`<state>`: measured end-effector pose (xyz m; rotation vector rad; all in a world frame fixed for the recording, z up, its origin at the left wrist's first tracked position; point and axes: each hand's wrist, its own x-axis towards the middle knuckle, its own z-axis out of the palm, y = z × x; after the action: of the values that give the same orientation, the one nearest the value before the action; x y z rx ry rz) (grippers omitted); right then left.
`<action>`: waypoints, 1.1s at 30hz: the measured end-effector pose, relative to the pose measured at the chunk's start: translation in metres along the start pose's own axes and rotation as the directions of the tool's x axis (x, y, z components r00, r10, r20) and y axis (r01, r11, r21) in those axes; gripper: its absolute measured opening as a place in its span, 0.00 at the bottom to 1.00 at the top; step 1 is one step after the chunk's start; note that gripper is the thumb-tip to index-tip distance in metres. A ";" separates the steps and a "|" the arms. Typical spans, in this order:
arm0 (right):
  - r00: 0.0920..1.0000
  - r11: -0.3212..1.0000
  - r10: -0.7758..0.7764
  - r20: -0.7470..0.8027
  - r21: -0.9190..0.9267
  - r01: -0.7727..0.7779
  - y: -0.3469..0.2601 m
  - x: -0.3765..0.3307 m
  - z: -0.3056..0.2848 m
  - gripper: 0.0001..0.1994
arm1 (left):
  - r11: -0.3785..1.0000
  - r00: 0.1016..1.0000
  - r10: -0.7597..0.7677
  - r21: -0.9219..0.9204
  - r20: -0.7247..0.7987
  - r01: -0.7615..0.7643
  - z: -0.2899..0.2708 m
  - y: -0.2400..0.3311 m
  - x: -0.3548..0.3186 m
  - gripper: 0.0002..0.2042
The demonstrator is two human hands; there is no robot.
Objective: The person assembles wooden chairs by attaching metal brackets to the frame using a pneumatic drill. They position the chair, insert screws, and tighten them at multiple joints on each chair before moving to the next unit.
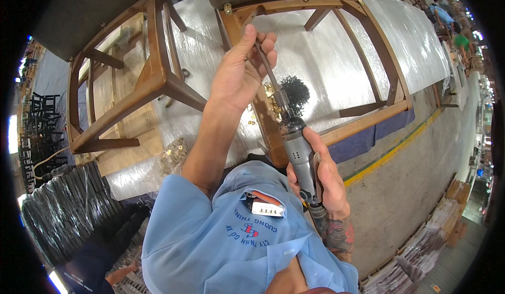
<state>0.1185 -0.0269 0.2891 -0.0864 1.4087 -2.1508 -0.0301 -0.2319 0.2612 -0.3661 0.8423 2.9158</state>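
My right hand [327,175] grips the grey body of a pneumatic screwdriver [299,154], which slants up and away to the left. Around the far end of its long bit [267,66] curl the fingers of my left hand [244,67], thumb pointing up; whether a screw sits at the tip is hidden. Both hands are above a brown wooden chair frame [271,136] with small metal brackets [228,8] along its far rail. Beside the bit lies a heap of black screws [295,95], with loose gold-coloured brackets [272,102] close by.
A second wooden chair frame [158,81] with a grey padded part [100,10] stands at the left. A clear bag of metal parts [173,156] lies near my left elbow. Plastic film [200,25] covers the table. Wrapped dark stacks [68,204] are at lower left; people [442,17] are at far right.
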 end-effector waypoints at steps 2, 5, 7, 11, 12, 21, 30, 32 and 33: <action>1.000 1.000 0.011 -0.027 -0.004 -0.011 0.001 0.002 0.002 0.40 | 0.999 0.999 0.010 0.044 0.041 -0.012 -0.005 0.004 -0.001 0.13; 0.999 1.000 0.021 -0.033 -0.019 -0.022 -0.001 0.006 0.006 0.41 | 0.990 0.996 0.060 0.122 0.064 -0.067 -0.009 0.010 -0.004 0.13; 0.999 0.999 0.019 -0.030 -0.043 -0.020 -0.002 0.009 0.009 0.41 | 0.985 0.995 0.091 0.143 0.037 -0.095 -0.006 0.013 -0.008 0.16; 0.999 0.992 0.007 -0.037 -0.126 -0.012 -0.007 0.015 0.012 0.41 | 0.989 0.991 0.023 0.142 0.129 -0.042 -0.016 0.019 -0.009 0.17; 0.999 0.989 0.005 -0.040 -0.151 -0.011 -0.008 0.017 0.013 0.41 | 0.988 0.991 0.042 0.145 0.124 -0.060 -0.019 0.020 -0.008 0.17; 0.998 0.983 0.055 -0.005 -0.173 -0.055 -0.012 0.027 0.013 0.41 | 0.993 0.995 0.096 0.062 0.023 -0.097 -0.025 0.026 0.008 0.18; 0.998 0.978 0.059 0.005 -0.201 -0.057 -0.020 0.039 0.012 0.39 | 0.907 0.976 0.083 0.390 0.199 -0.156 -0.040 0.052 0.020 0.15; 0.999 0.959 0.033 0.031 -0.283 -0.023 -0.024 0.044 0.012 0.34 | 0.893 0.975 0.071 0.423 0.211 -0.157 -0.041 0.053 0.023 0.16; 0.999 0.947 0.020 0.044 -0.322 -0.005 -0.025 0.046 0.012 0.31 | 0.897 0.982 0.089 0.416 0.166 -0.151 -0.038 0.052 0.023 0.16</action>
<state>0.0737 -0.0523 0.3049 -0.2485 1.7161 -1.8768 -0.0522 -0.2961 0.2515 -0.0667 1.4819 2.7056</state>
